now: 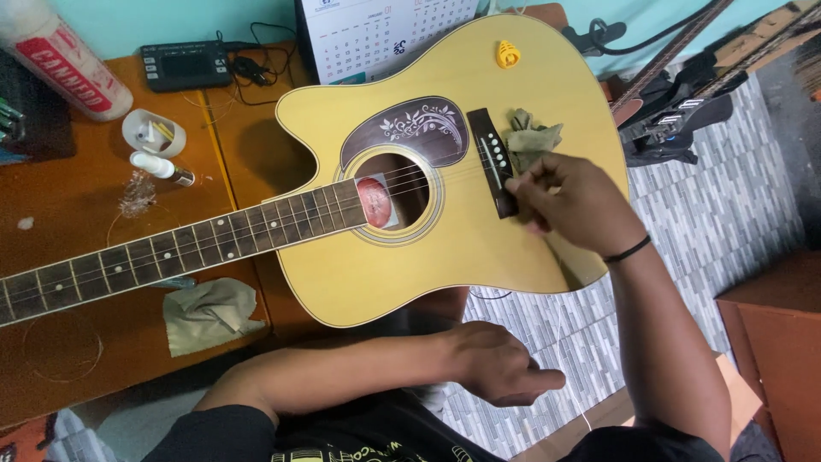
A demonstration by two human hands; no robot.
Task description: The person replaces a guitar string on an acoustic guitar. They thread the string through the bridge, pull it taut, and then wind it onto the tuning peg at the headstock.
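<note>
A pale yellow acoustic guitar (479, 85) lies flat across a brown desk (85, 214), its neck (171, 248) pointing left. My right hand (573, 201), with a black band on the wrist, rests on the body with its fingers pinched at the lower end of the dark bridge (487, 141), apparently on a thin guitar string. A crumpled greenish cloth (530, 137) sits just beyond that hand. My left hand (496, 364) hovers below the guitar's edge, fingers closed where a thin string (575, 389) hangs. A yellow pick (507, 54) lies on the upper body.
A second cloth (209, 312) lies on the desk under the neck, near a coil of old string (60, 351). A black tuner (186, 66), calendar (376, 34), spray can (60, 56) and small white bottle (158, 167) stand behind. A dark guitar (676, 120) and wooden box (778, 342) sit right.
</note>
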